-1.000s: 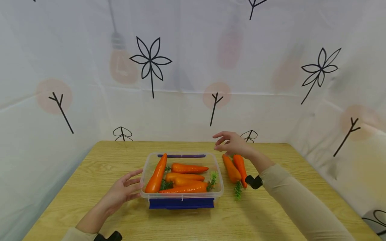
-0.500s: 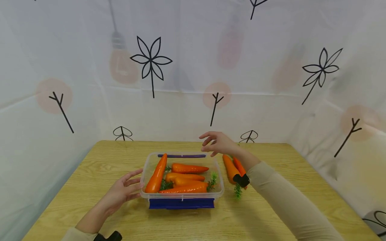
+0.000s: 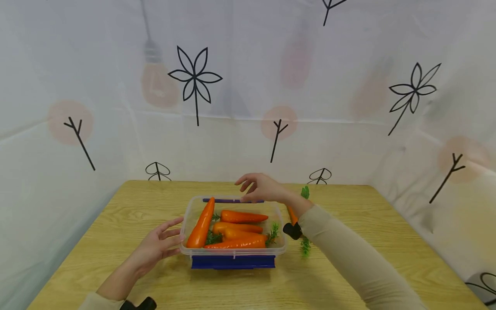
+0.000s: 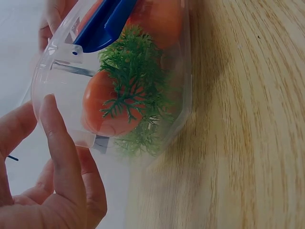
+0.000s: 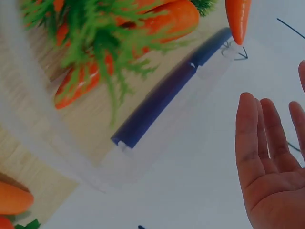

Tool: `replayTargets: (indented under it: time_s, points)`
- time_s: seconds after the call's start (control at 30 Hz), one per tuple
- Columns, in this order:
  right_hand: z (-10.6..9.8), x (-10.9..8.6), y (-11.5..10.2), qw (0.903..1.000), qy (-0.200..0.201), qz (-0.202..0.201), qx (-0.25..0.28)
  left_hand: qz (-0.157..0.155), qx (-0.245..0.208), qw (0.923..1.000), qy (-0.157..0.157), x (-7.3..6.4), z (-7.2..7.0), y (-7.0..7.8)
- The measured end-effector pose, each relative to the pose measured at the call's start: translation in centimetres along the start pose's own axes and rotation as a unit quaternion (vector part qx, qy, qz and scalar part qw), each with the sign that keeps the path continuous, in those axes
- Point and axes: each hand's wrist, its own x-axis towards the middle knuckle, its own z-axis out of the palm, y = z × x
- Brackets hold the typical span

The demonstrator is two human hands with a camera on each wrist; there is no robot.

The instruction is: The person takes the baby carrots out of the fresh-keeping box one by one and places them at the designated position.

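Observation:
A clear plastic food container with blue clip latches holds several orange carrots with green leafy tops. One carrot leans up against its left side, tip over the far rim. My left hand is beside the container's left wall, a fingertip against the clear plastic and the fingers loosely extended. Over the far rim, near the back blue latch, hovers my right hand, its fingers relaxed and holding nothing.
To the container's right, more carrots lie on the wooden table, partly hidden behind my right forearm. A white patterned cloth hangs along the table's back and sides.
My right hand has moved left, from above the loose carrots to over the container's far rim. The left hand and the container have stayed in place.

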Motion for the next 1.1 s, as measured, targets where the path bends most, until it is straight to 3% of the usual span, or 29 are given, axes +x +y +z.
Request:
replayTargets:
  time_s: [0.23, 0.5, 0.63, 0.83, 1.1]
  points:
    - [1.4, 1.3, -0.7, 0.9943, -0.053, -0.065, -0.066, 0.004, -0.001, 1.0000, -0.005, -0.1, -0.1, 0.0]
    - [3.3, 2.4, -1.3, 0.9849, -0.085, -0.099, -0.114, 0.003, -0.003, 1.0000, -0.005, 0.0, 0.0, 0.0]
    - [4.3, 3.1, -1.6, 0.9724, -0.103, -0.131, -0.163, 0.007, -0.006, 0.9999, -0.009, 0.1, -0.1, 0.0]
    - [5.7, 4.1, -2.5, 0.9457, -0.131, -0.170, -0.244, 0.010, -0.009, 0.9998, -0.015, 0.1, -0.1, -0.1]
    - [7.0, 5.2, -2.9, 0.9267, -0.169, -0.206, -0.265, 0.009, -0.010, 0.9998, -0.014, 0.1, -0.2, 0.0]
